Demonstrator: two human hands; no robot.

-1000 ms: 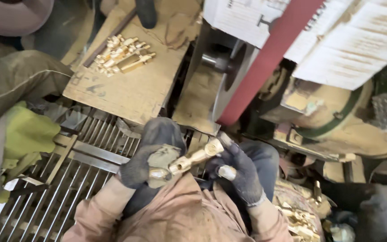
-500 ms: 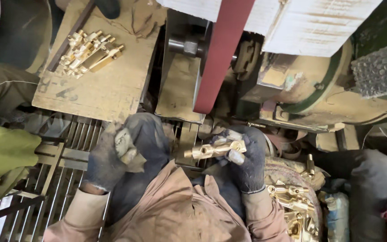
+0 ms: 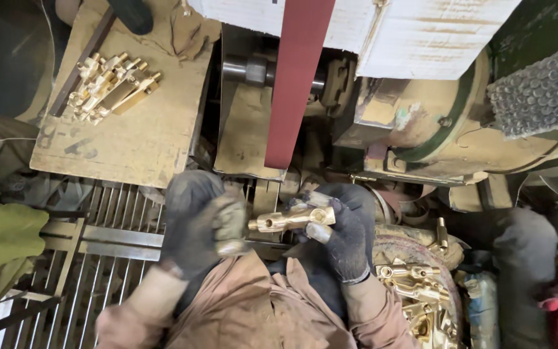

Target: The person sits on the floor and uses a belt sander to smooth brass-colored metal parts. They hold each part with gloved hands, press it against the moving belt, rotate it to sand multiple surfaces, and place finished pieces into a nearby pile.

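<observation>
Dusty workshop machinery fills the view, a red sanding belt (image 3: 298,84) running down over a grimy worktop (image 3: 247,129). Since a moment ago the brass fitting (image 3: 290,220) has passed wholly to the gloved right hand (image 3: 340,232), which is clamped round its end; the gloved left hand (image 3: 198,216) has let go and sits curled just beside its tip. More brass fittings (image 3: 108,87) lie piled on a wooden board (image 3: 130,142).

We stood in a metal-finishing workshop: a red abrasive sanding belt (image 3: 296,84) ran over a grimy steel roller (image 3: 247,70), raw brass fittings (image 3: 110,87) lay heaped on a dusty wooden board (image 3: 130,145), above a steel floor grating (image 3: 108,258).
</observation>
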